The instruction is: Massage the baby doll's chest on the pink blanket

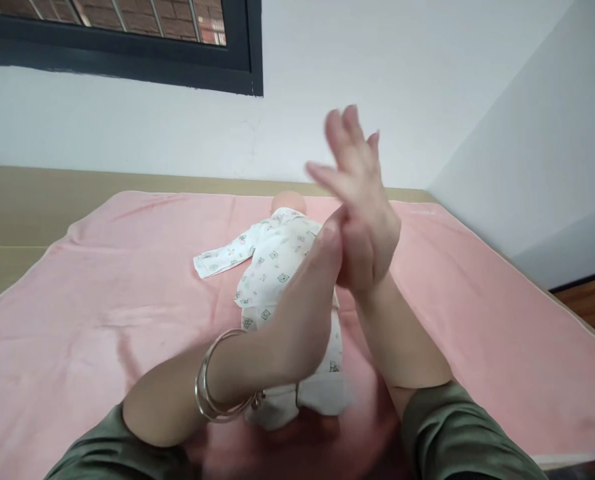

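Observation:
A baby doll [280, 257] in a white printed top and trousers lies on a pink blanket [152, 267], its bare round head away from me. Above it, my left hand [310, 300], with gold bangles at the wrist, is pressed against the lower palm of my right hand [365, 207] and appears closed round it. The fingers of my right hand point up and are spread, slightly blurred, with no object between them. Both forearms cover part of the doll's body and its right-hand side.
The blanket lies on a tan surface [22, 207]. White walls [357, 53] rise behind and on the right. A dark-framed window [242, 40] with bars is at the upper left. Brown wood [592, 303] shows at the right edge.

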